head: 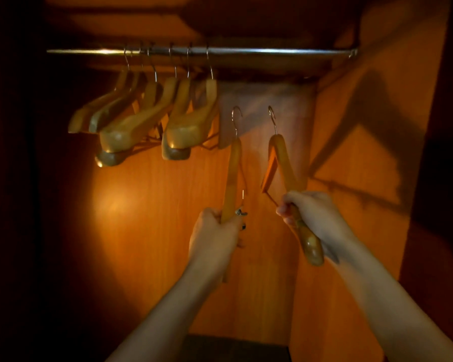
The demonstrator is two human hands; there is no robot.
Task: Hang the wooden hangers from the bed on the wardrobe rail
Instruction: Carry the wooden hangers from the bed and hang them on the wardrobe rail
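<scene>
A metal wardrobe rail (272, 51) runs across the top of the wardrobe. Several wooden hangers (147, 118) hang bunched on its left half. My left hand (215, 233) grips one arm of a wooden hanger (232, 176), held upright with its metal hook pointing up, well below the rail. My right hand (314, 218) grips one arm of a second wooden hanger (283, 163), also hook up and at about the same height. Both hooks sit below the bare right stretch of the rail.
The orange wooden back panel (168, 218) and right side wall (364, 152) enclose the space. A shelf or top board (141, 24) lies just above the rail. The left side is in deep shadow.
</scene>
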